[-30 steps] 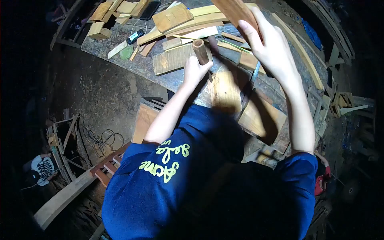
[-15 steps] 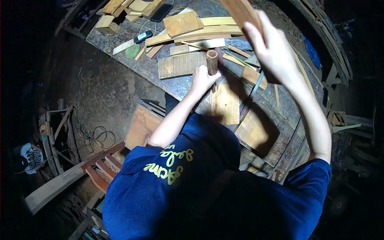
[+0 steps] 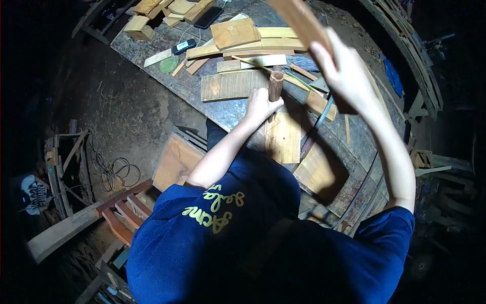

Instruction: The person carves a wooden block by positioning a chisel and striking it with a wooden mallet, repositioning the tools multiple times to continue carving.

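Note:
My left hand [image 3: 260, 105] is closed round a tool with a round wooden handle [image 3: 276, 85], which stands nearly upright over a light wooden board [image 3: 283, 137]. The tool's lower end meets the board near its upper edge. Pencil-like lines show on this board. Raised at the upper right, my right hand [image 3: 341, 68] grips a long reddish-brown piece of wood [image 3: 302, 23] that reaches past the top edge of the view. Another board [image 3: 316, 175] lies partly in shadow to the right of the marked one.
Wood pieces [image 3: 235, 34], a black phone [image 3: 208, 17], a small dark device [image 3: 183, 46] and a green round lid [image 3: 169, 64] lie on the worktable [image 3: 152, 48]. A metal bar [image 3: 324, 112] crosses the right side. Cables [image 3: 119, 169] lie on the floor at left.
The view has shifted a little. The handle in my left hand has moved slightly right and tilts a bit more. My right hand still holds the wood piece raised.

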The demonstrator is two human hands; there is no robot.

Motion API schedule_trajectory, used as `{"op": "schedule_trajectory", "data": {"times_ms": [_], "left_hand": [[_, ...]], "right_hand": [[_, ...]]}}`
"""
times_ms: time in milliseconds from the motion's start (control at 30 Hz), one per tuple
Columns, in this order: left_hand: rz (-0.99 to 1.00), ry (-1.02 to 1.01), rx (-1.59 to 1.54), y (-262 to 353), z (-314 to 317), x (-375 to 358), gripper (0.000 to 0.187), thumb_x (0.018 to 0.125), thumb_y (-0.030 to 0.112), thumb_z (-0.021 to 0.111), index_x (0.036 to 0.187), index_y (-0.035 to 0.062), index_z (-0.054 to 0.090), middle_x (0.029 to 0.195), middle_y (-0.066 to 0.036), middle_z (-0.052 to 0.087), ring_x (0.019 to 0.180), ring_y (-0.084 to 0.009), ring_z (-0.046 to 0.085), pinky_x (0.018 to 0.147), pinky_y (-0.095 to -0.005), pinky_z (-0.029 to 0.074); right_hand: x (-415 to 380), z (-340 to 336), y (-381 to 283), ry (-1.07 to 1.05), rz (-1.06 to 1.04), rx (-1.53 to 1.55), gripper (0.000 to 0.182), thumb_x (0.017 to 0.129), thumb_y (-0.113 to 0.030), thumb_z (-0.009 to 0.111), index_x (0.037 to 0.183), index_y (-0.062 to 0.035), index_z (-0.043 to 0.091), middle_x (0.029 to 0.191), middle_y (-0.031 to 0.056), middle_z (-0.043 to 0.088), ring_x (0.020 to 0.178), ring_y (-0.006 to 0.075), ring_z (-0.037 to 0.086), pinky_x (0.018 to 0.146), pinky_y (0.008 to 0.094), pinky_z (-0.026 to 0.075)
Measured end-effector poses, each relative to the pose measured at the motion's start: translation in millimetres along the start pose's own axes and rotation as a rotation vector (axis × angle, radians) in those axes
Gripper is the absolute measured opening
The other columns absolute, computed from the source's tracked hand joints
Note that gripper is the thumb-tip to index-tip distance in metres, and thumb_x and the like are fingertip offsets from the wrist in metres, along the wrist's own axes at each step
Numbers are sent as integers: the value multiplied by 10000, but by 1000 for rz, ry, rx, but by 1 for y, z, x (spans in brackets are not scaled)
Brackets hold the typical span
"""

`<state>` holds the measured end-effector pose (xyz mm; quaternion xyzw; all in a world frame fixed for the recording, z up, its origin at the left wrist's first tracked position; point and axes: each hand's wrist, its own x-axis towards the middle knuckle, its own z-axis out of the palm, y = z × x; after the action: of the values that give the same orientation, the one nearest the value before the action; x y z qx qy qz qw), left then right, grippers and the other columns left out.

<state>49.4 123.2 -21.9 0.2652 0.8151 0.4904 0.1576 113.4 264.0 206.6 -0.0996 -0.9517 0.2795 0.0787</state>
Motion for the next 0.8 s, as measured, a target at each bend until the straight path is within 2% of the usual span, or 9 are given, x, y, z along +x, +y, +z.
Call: {"op": "schedule_trajectory", "data": {"times_ms": [67, 133, 200, 400, 467, 500, 533, 667, 800], "left_hand": [[0, 0, -1, -2, 0, -1, 347, 668, 289, 711, 681, -52, 650, 643, -249, 620, 656, -381, 652, 649, -454, 516], [67, 71, 48, -3, 4, 0, 344, 668, 292, 712, 672, -47, 650, 635, -243, 620, 649, -384, 649, 646, -456, 515], [67, 7, -3, -2, 3, 1, 341, 669, 294, 713, 667, -41, 650, 644, -238, 625, 660, -384, 649, 647, -455, 516], [-4, -29, 17, 4, -2, 1, 337, 671, 281, 720, 671, -49, 650, 625, -237, 619, 649, -363, 662, 625, -444, 517], [8, 0, 26, -1, 1, 2, 348, 670, 281, 721, 662, -58, 644, 627, -247, 614, 645, -366, 663, 611, -443, 517], [41, 14, 11, -3, 2, 3, 355, 669, 282, 722, 660, -63, 642, 624, -250, 612, 641, -368, 661, 614, -445, 517], [76, 30, -5, -5, 4, 4, 361, 669, 283, 723, 658, -68, 639, 621, -254, 610, 637, -370, 660, 617, -447, 517], [50, -27, -18, -10, 8, 6, 369, 667, 293, 732, 674, -65, 645, 644, -261, 617, 668, -374, 661, 644, -454, 517], [8, -22, 7, -15, 10, 7, 376, 666, 308, 745, 704, -55, 655, 687, -267, 629, 713, -381, 662, 666, -456, 518]], "right_hand": [[-8, 34, 43, -87, -259, -201, 348, 971, -335, 467, 1128, -31, 534, 796, 248, 650, 763, 383, 658, 725, 472, 517], [-16, 33, 26, -370, -90, -432, 367, 966, -355, 468, 1123, -29, 534, 797, 249, 647, 769, 401, 651, 744, 495, 516], [-6, 15, 17, -441, -109, -509, 396, 963, -382, 467, 1136, -30, 524, 783, 249, 640, 762, 409, 643, 733, 498, 518], [10, -6, 14, 38, -178, -204, 379, 957, -386, 484, 1062, -25, 529, 691, 238, 630, 675, 418, 640, 629, 483, 517], [4, 10, 14, 64, -37, -102, 344, 957, -363, 489, 1052, -36, 536, 697, 243, 633, 672, 404, 648, 630, 481, 520], [3, 23, 17, -34, -84, -149, 343, 950, -363, 495, 1054, -40, 545, 718, 251, 640, 699, 384, 660, 652, 473, 525], [-4, 25, 19, -438, 38, -325, 351, 939, -359, 506, 1055, -32, 556, 750, 250, 647, 733, 377, 664, 688, 478, 524], [4, 19, 22, -394, -148, -471, 386, 927, -376, 503, 1062, -20, 572, 819, 221, 661, 782, 394, 655, 728, 491, 518], [19, 0, 1, -222, -41, -350, 406, 942, -405, 493, 1016, -13, 568, 814, 219, 660, 766, 388, 655, 697, 460, 517]]}}
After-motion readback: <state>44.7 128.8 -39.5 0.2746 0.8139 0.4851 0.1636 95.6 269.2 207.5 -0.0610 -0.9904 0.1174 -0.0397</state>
